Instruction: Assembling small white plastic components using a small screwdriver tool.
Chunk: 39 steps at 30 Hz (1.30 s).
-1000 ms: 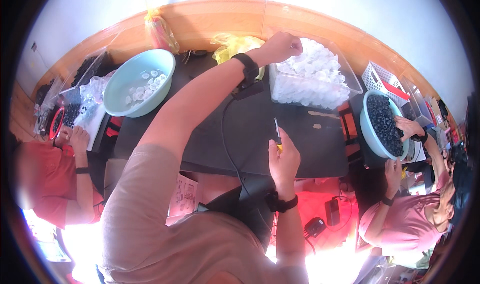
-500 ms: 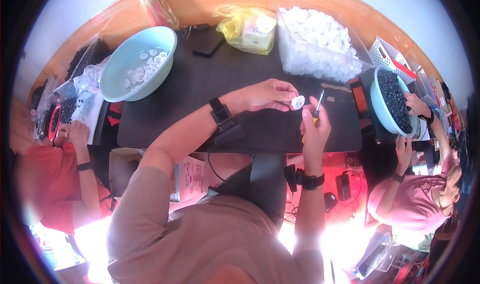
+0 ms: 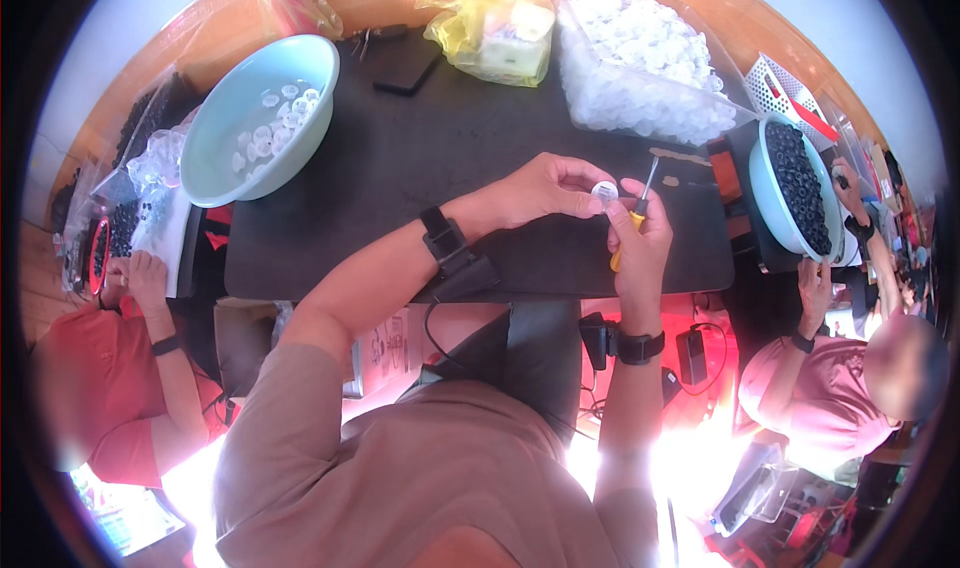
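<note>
Between the thumb and fingers of my left hand (image 3: 553, 190) is a small round white plastic part (image 3: 604, 191), its flat face turned up. My right hand (image 3: 642, 230) is closed around a screwdriver (image 3: 617, 257) with a yellow and black handle; its metal shaft points up and away. The right fingertips are close to the white part's edge, and whether they touch it I cannot tell. Both hands are above the near half of the dark table (image 3: 450, 148). At the far left of it, a light blue basin (image 3: 205, 153) holds several similar clear-white round parts.
A clear bin (image 3: 640, 113) heaped with white parts stands at the back right, beside a yellow plastic bag (image 3: 450, 33). A black angled piece (image 3: 408, 80) lies at the back. Co-workers sit at both sides; a blue basin of black parts (image 3: 770, 203) is at the right.
The white part has turned, showing its flat face instead of its hollow side. My right hand has come nearer to it, with the screwdriver tilted more to the right. The view has shifted slightly.
</note>
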Motion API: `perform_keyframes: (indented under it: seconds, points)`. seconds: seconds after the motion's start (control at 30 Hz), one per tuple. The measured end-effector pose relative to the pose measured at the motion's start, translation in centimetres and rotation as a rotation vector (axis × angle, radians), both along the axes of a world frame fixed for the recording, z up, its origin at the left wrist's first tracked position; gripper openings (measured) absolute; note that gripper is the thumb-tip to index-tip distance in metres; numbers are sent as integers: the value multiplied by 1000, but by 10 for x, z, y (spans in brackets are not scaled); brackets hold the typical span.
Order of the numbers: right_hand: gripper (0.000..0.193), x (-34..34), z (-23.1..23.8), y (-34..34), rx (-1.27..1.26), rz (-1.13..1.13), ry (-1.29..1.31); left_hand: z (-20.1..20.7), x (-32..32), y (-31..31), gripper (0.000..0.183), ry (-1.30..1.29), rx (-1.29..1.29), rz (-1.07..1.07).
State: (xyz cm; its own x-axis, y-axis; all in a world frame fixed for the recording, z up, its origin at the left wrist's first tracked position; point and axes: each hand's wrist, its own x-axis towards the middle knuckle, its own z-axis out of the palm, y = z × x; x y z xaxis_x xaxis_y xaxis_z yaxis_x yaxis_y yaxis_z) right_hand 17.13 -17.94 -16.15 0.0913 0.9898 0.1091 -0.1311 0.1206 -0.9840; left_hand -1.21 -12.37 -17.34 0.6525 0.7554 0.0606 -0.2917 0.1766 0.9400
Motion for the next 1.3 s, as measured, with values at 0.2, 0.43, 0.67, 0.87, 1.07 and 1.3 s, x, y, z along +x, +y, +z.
perform_keyframes:
  seconds: [0.2, 0.43, 0.67, 0.87, 1.07, 1.3]
  points:
    - [41, 0, 9, -11, 68, -104, -429, -10, 2, 8, 37, 21, 47, 112]
    - [38, 8, 4, -21, 266, -59, -859, -6, 0, 6, 37, 100, 111, 183]
    - [36, 8, 4, -24, 225, -52, -900, -10, 2, 8, 38, 86, 121, 223]
    - [34, 2, 12, -28, 121, -51, -874, -10, 1, 7, 37, 71, 95, 233]
    - [34, 1, 9, -29, 173, -75, -879, -7, 1, 4, 37, 82, 117, 231]
    - [34, 0, 8, -29, 182, -85, -885, -5, 0, 4, 36, 122, 152, 239]
